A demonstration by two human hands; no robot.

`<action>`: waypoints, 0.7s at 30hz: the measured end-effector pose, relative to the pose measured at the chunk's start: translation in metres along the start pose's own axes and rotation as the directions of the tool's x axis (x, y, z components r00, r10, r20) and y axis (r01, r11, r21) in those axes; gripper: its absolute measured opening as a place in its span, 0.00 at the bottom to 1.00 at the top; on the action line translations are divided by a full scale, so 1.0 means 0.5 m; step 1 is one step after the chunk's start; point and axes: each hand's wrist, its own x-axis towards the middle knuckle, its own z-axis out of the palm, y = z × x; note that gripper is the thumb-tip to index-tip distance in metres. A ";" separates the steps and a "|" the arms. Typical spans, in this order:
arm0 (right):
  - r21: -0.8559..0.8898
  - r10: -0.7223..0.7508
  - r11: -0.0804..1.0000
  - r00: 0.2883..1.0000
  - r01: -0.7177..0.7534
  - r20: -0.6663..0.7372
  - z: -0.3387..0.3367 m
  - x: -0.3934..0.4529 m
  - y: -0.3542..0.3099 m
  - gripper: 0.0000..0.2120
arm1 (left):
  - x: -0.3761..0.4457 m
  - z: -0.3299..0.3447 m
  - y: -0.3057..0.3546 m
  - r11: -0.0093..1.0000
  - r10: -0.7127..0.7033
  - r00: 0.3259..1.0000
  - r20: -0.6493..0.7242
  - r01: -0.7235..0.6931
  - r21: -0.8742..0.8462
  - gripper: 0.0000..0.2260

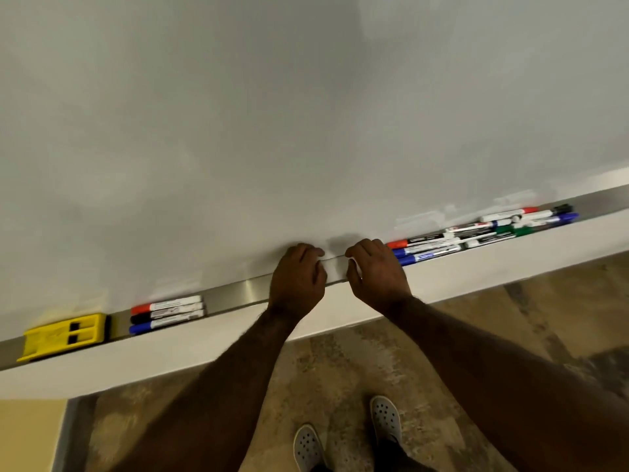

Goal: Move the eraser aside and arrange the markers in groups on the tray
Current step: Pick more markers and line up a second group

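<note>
A yellow eraser (64,335) sits at the far left of the metal tray (235,294) under the whiteboard. Just right of it lie a red, a black and a blue marker (166,313), side by side. A jumbled pile of several markers (483,233) in red, blue, green and black fills the right stretch of the tray. My left hand (297,279) and my right hand (376,274) rest on the tray's middle, fingers curled down and close together. A pale strip shows between them. Whether it is marker barrels or bare tray is unclear.
The whiteboard (306,114) rises right behind the tray. A white ledge (476,270) runs below the tray's front. Beneath it are a mottled brown floor and my two grey perforated shoes (347,434). A yellow panel shows at the bottom left.
</note>
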 end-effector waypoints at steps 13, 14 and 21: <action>-0.226 0.114 0.970 0.987 -0.085 0.115 -0.098 -0.039 0.219 0.13 | 0.107 0.152 0.164 0.988 0.154 0.939 0.306 -0.144 -0.055 0.12; -0.251 0.105 0.965 0.986 -0.069 0.133 -0.100 -0.041 0.231 0.13 | 0.111 0.159 0.170 0.987 0.158 0.931 0.329 -0.153 -0.042 0.13; -0.320 0.028 0.945 0.956 0.070 0.290 -0.101 -0.048 0.277 0.13 | 0.120 0.194 0.188 0.983 0.121 0.911 0.395 -0.164 0.077 0.13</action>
